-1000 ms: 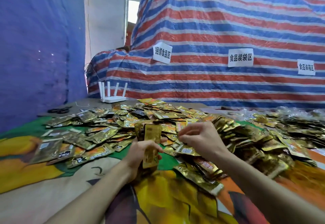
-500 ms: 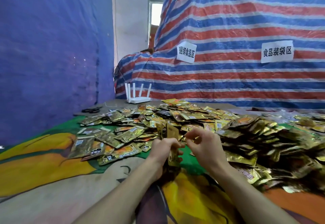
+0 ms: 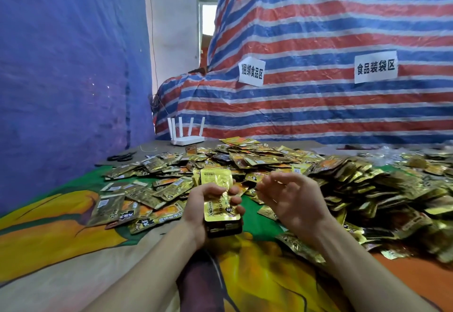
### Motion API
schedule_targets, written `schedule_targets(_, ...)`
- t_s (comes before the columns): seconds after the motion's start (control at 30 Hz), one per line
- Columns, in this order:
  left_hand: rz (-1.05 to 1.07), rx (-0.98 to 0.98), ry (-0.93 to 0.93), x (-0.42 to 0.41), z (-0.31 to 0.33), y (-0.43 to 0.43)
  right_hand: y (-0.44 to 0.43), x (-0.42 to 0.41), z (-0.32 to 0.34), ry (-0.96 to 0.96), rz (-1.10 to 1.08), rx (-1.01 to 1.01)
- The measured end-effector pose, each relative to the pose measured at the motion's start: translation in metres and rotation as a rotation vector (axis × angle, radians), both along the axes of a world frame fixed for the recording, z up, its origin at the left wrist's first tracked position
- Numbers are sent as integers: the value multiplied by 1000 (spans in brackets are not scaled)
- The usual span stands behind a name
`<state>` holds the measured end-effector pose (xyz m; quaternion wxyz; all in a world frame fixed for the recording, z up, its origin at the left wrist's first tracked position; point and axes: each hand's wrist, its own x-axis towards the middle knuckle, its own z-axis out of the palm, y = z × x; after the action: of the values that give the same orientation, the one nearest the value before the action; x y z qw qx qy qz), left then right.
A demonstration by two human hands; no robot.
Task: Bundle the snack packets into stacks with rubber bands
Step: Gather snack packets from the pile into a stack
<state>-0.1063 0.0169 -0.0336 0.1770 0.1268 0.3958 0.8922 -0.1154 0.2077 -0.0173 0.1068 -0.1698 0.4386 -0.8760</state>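
My left hand (image 3: 197, 210) grips a stack of gold snack packets (image 3: 220, 184) just above the printed cloth, its top packet facing me. My right hand (image 3: 294, 201) hovers just right of the stack with fingers loosely curled, and I see nothing in it. Loose gold packets (image 3: 257, 159) lie spread behind both hands. A thicker heap of packets (image 3: 372, 186) rises at the right. No rubber band shows on the stack or on either hand.
A colourful printed cloth (image 3: 61, 238) covers the work surface. A white router (image 3: 187, 138), black scissors (image 3: 122, 157) and a thin pale loop (image 3: 148, 149) lie at the back left. A striped tarp (image 3: 318, 105) rises behind, and a blue sheet (image 3: 61, 78) hangs at the left.
My right hand has left the pile and come beside the stack, its pinch loosened to curled, spread fingers. The stack in my left hand has tilted so its face shows.
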Motion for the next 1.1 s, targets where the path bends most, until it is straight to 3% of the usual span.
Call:
schedule_targets(0.1, -69, -33, 7, 1, 0, 1, 6, 0, 1, -79, 96, -327)
schedule_targets(0.17, -102, -58, 8, 1, -2, 4, 7, -2, 0, -71, 91, -372)
schedule_targets(0.33, -43, -93, 0, -6, -6, 3, -3, -6, -4, 56, -18, 3)
schedule_targets(0.53, 407, 44, -90, -17, -3, -4, -15, -1, -18, 113, -266, 320)
schedule_targets(0.73, 560, 101, -70, -17, 0, 0, -53, 6, -32, 180, -217, 417)
schedule_targets(0.9, 716, -77, 24, -12, 1, 12, -65, 11, -37, 309, -243, 449)
schedule_targets(1.0, 646, -188, 8, -9, -2, 16, -64, 11, -38, 335, -238, 420)
schedule_targets(1.1, 552, -179, 36, -8, -3, 15, -63, 13, -38, 393, -291, 443)
